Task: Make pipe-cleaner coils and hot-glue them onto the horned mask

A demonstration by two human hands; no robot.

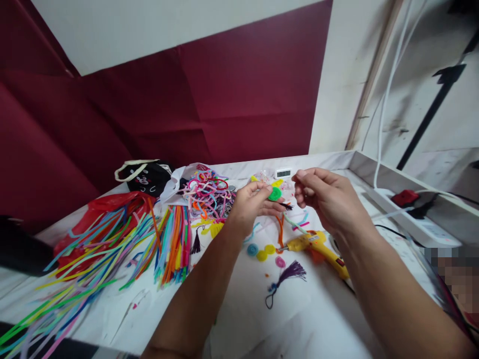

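Note:
My left hand (251, 205) is closed on a bright green coiled pipe-cleaner disc (275, 194), held between thumb and fingers above the table. Dark threads (287, 206) show just beyond its fingertips; what they belong to is unclear. To the right and apart from the disc, my right hand (322, 197) has its fingers curled and pinched together; anything in them is too small to make out. Below lie a yellow glue gun (318, 247), blue (252, 250), yellow (265, 253) and pink (280, 262) coils, and a purple tassel (290, 274) with a cord loop.
Bundles of colored pipe cleaners (174, 244) and a red plastic bag (101, 219) cover the left side. Tangled pipe cleaners (209, 192), a black bag (147, 177) and a small digital timer (283, 173) stand behind. A power strip (419, 219) lies at right.

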